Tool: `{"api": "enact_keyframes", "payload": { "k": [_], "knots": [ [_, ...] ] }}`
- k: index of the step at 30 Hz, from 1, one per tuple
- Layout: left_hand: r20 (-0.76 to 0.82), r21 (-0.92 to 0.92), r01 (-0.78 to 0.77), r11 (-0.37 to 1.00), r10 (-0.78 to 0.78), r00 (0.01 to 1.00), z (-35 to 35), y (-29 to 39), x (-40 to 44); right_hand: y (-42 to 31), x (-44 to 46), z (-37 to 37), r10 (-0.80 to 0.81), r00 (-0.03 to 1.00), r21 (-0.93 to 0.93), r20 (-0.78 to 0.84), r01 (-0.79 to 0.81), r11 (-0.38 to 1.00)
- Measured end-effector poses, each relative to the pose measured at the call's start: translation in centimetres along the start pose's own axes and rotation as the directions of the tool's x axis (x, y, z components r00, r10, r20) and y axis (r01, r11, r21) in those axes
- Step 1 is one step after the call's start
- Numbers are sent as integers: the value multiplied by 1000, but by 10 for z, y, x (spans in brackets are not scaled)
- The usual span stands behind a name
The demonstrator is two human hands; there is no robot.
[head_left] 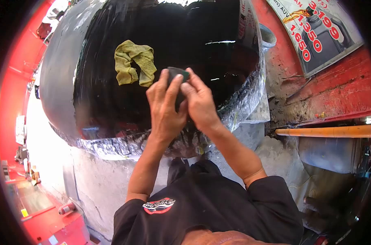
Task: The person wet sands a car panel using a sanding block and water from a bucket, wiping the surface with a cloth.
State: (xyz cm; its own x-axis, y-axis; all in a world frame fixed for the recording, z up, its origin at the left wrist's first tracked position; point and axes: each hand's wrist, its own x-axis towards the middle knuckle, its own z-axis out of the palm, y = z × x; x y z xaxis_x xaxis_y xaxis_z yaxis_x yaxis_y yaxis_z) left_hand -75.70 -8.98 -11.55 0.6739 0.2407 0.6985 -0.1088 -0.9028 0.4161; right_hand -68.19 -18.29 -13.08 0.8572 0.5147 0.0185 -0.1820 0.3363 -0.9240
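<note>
Both of my hands meet over a glossy, wet-looking black car panel [185,32]. Between their fingertips is a small dark grey piece of sandpaper [175,72] with a greenish edge. My left hand [168,102] has its fingers bent over the near face of the sandpaper. From the other side, my right hand [199,100] pinches its right edge with thumb and fingers. Just left of my hands, a crumpled yellow-green cloth [128,57] lies on the panel. The lower part of the sandpaper is hidden by my fingers.
Crinkled plastic sheeting [250,92] wraps the panel's lower edge. A grey bucket [268,36] stands beyond its right side. On the right are an orange pole [324,131], a blue-grey drum [328,153] and a price sign [316,30]. A red cabinet [57,224] is at lower left.
</note>
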Motion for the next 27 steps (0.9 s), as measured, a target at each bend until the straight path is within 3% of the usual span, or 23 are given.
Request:
{"api": "enact_keyframes", "payload": {
  "k": [3,5,7,10,13,15,17,20,23,27],
  "knots": [
    [84,-214,126,969,-111,990,26,25,-8,5,20,-54,-211,977,-278,-13,199,940],
    [120,-362,243,900,-213,970,45,31,-5,-22,25,-70,-370,925,-692,82,320,646],
    [168,-507,345,790,-302,938,59,28,1,-25,37,-80,-530,827,-811,186,434,393],
    [236,-416,409,812,-338,911,59,29,14,-35,51,-81,-494,851,-851,179,386,356],
    [103,-340,203,918,-178,979,55,16,20,-34,59,-89,-459,836,-879,302,430,205],
    [59,24,-10,1000,8,998,42,-10,31,-33,57,-89,-418,863,-882,283,405,242],
    [78,344,-115,932,94,993,20,-26,51,-33,54,-85,-413,869,-895,274,387,221],
    [165,587,-167,792,85,983,0,-83,72,-32,38,-68,-435,853,-922,290,371,114],
    [173,584,-190,789,108,979,-13,-148,93,-17,37,-61,-466,805,-918,367,394,-41],
    [140,561,-223,797,175,975,-13,-207,137,-3,8,-54,-406,758,-844,510,531,-69]
  ]
}}
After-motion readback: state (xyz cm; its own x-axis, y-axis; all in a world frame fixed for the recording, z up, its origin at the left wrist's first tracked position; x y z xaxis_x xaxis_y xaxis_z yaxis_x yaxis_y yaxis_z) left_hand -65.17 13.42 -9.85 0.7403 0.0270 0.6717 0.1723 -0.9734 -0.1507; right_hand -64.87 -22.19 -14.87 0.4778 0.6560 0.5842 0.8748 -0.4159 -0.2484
